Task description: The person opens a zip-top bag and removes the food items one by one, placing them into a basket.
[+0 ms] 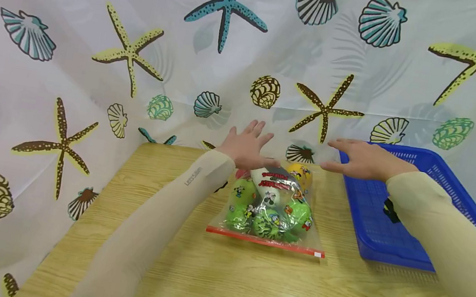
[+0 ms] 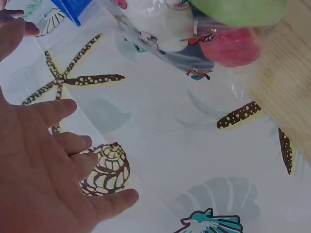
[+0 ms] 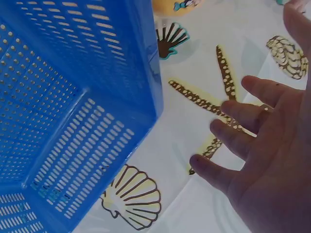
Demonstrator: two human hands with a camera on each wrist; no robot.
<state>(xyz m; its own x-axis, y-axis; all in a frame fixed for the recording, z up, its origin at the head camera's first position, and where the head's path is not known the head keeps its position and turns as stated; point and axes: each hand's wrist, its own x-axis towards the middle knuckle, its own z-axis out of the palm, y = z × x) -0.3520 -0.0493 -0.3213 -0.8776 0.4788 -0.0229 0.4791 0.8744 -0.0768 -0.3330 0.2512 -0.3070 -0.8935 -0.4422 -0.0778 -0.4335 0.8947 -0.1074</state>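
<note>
A clear zip bag with a red seal strip and printed cartoon figures lies on the wooden table, its sealed edge toward me. Green, white, orange and pink rounded items show through the plastic. Over the bag's far left corner hovers my left hand, fingers spread and nothing held. My right hand is raised between the bag and the blue basket, overlapping the basket's far left rim in the head view. Its fingers stretch toward the left, without an object. Both palms show bare in the wrist views.
The blue basket with slotted walls stands on the right side of the table. A white cloth printed with starfish and shells hangs behind and along the left. Light-coloured sleeves cover both forearms.
</note>
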